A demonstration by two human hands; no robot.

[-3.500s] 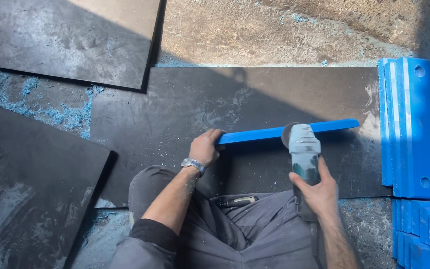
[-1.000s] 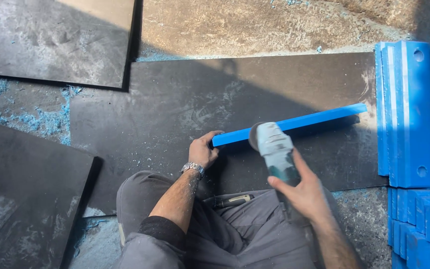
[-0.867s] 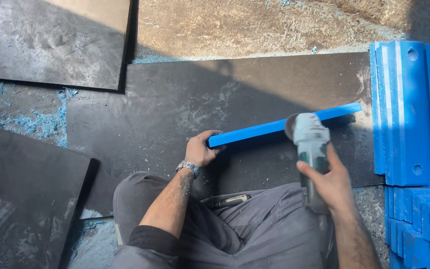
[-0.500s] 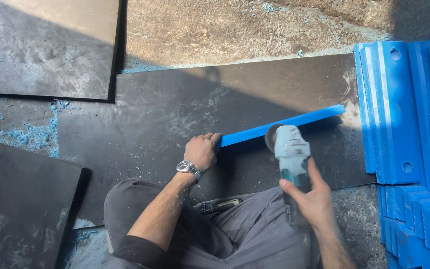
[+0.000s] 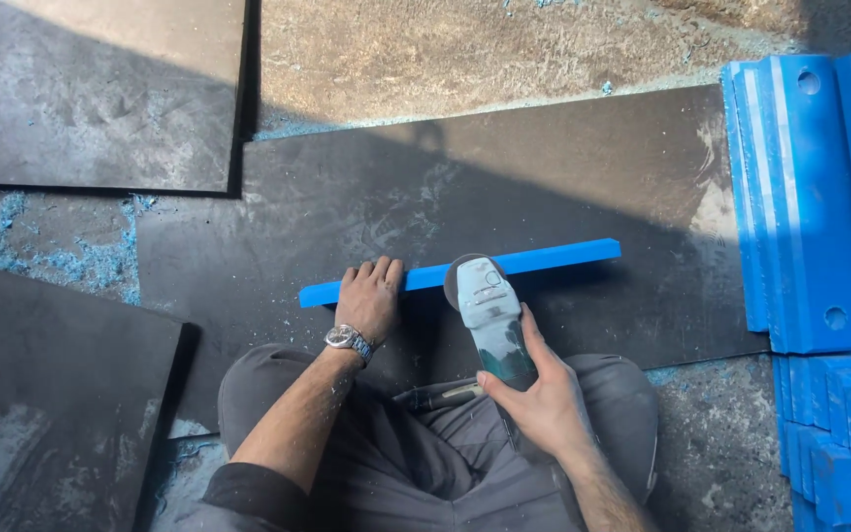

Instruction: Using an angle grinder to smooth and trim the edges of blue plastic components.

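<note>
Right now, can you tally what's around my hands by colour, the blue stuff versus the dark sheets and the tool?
Blue strip pinned by the left hand: 1
Blue stacks of plastic pieces at the right edge: 2, one above, one below; pieces inside too many to count
Dark sheets: 3
Angle grinder in the right hand: 1
Wristwatch: 1
Total: 8

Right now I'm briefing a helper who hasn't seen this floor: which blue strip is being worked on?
Find the big dark mat in front of the seated person. On it lies one long blue strip, pinned by the left hand with the grinder against it. Unlike the stacked blue pieces at right, it lies alone.
</note>
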